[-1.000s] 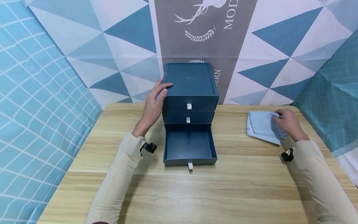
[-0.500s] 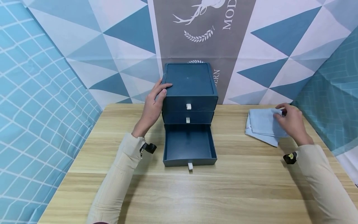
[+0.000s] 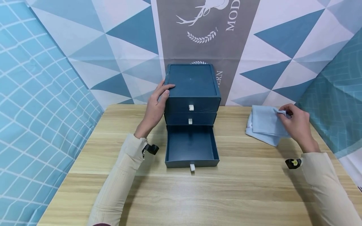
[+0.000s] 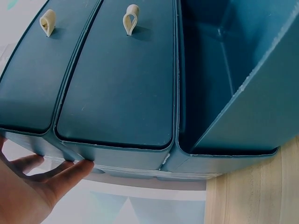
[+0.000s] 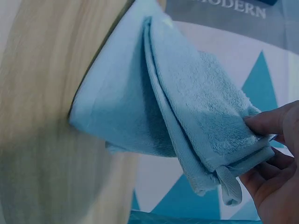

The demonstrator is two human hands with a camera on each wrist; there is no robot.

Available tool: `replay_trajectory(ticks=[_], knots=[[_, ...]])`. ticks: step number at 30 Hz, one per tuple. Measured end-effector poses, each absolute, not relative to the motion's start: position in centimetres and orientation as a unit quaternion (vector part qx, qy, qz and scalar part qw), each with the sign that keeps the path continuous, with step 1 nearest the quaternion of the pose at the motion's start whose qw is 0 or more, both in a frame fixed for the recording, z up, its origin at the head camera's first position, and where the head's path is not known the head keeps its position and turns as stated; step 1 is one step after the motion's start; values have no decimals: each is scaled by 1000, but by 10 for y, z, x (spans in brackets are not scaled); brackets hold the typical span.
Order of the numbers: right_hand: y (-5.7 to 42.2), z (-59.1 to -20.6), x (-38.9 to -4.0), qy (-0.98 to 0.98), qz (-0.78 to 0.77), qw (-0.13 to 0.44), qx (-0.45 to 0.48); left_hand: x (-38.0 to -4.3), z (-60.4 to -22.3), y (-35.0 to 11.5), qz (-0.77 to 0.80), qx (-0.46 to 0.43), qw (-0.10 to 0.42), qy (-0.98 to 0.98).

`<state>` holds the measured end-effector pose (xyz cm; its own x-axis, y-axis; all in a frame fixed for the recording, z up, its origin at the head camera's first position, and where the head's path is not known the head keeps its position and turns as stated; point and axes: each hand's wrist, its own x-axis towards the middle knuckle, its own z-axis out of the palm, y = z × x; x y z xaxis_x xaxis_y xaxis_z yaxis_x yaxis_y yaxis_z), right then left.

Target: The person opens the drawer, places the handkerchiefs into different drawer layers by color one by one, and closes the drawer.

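Note:
A light blue folded towel [image 3: 267, 121] is pinched at its right corner between the thumb and fingers of my right hand [image 3: 297, 124]. In the right wrist view the towel's held end [image 5: 205, 116] is lifted, with a small hanging loop [image 5: 229, 186] at its edge. The towel's other end stays low at the tabletop. My left hand [image 3: 155, 108] rests against the left side of a dark blue drawer unit [image 3: 192, 81], one finger lying over its top edge. In the left wrist view the left fingers [image 4: 70, 179] touch the unit's side wall.
The bottom drawer [image 3: 192, 161] is pulled out and shows a bare floor. Above it, two drawers with white pull tabs [image 3: 191, 107] are closed. The unit stands on a wooden table [image 3: 240, 188] against a patterned backdrop [image 3: 135, 37], with blue cloth sheets at both sides.
My right hand has lifted the towel's right corner, and the towel has shifted slightly left and back. My left hand and the drawer unit have stayed in place.

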<state>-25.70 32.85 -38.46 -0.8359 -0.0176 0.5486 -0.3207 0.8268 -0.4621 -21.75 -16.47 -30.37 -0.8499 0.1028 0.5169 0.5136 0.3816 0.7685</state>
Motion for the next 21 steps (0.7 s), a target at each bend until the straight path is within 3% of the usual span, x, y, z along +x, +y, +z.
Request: replay_trajectory(ticks=[9, 21], knots=[[311, -363, -240, -885, 275, 347, 147, -218, -304, -164, -523, -192, 202, -806], [274, -329, -210, -862, 264, 386, 194, -220, -306, -164, -524, -191, 208, -804]])
